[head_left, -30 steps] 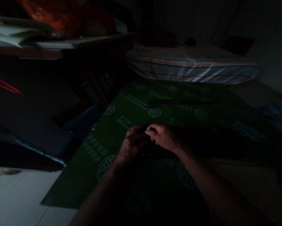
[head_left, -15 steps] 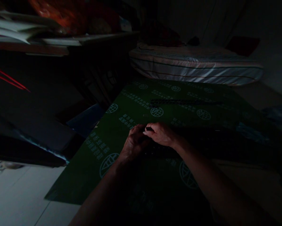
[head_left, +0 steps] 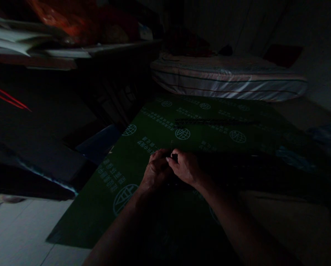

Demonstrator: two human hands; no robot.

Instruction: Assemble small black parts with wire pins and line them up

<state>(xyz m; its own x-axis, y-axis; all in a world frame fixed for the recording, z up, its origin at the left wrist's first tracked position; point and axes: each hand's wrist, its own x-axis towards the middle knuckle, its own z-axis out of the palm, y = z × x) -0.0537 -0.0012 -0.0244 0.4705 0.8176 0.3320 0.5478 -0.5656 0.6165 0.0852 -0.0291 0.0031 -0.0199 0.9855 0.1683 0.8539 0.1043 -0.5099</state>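
My left hand (head_left: 155, 171) and my right hand (head_left: 184, 166) meet over a green printed board (head_left: 85, 218). A small black piece (head_left: 174, 157) shows between the thumb and curled fingers of my right hand. My left hand is bent closed beside it, at the left end of a long black item (head_left: 223, 168). Darkness hides what the left fingers grip and the exact form of that item. A thin, faint upright sliver stands just beyond the fingertips. Farther back on the board lie narrow black strips (head_left: 215, 122).
A bluish crumpled thing (head_left: 295, 159) lies at the right of the board. Behind is a mattress in a striped cover (head_left: 231, 83). At the left stands a cluttered shelf (head_left: 121, 48) with papers and an orange bag (head_left: 68, 22). Red cords (head_left: 9, 96) hang below it.
My right hand has turned slightly, its wrist closer in. The thin sliver beyond the fingertips now stands upright, where a small pale mark showed before. The view has shifted a little.
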